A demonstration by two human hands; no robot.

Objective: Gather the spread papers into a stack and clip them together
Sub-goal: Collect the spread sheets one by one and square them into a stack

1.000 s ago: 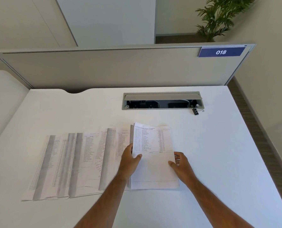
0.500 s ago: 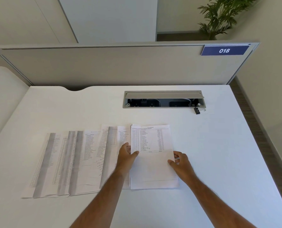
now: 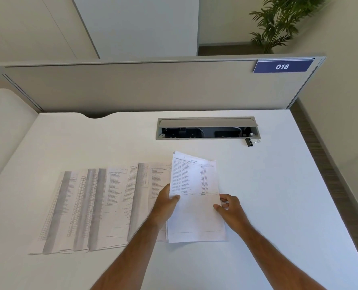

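left hand (image 3: 166, 203) pinching the left edge of the small stack (image 3: 195, 197), thumb on top; right hand (image 3: 229, 208) gripping its right edge likewise. stack held at the right end of the spread papers (image 3: 94, 208), far edge lifted and uneven, near edge apparently on the desk (image 3: 289, 195). likely risks: sheets slipping askew in the pinch, given the ragged top corner; dragging the overlapped papers out of line when sliding the next one in; clipping before edges are squared. binder clip (image 3: 251, 141) well apart, at the right end of the open cable tray (image 3: 207, 128): a reach away, needing one hand freed. smooth white desk, beige divider (image 3: 153, 86) with a blue tag (image 3: 282, 66) reading 018, potted plant (image 3: 278, 19) beyond.
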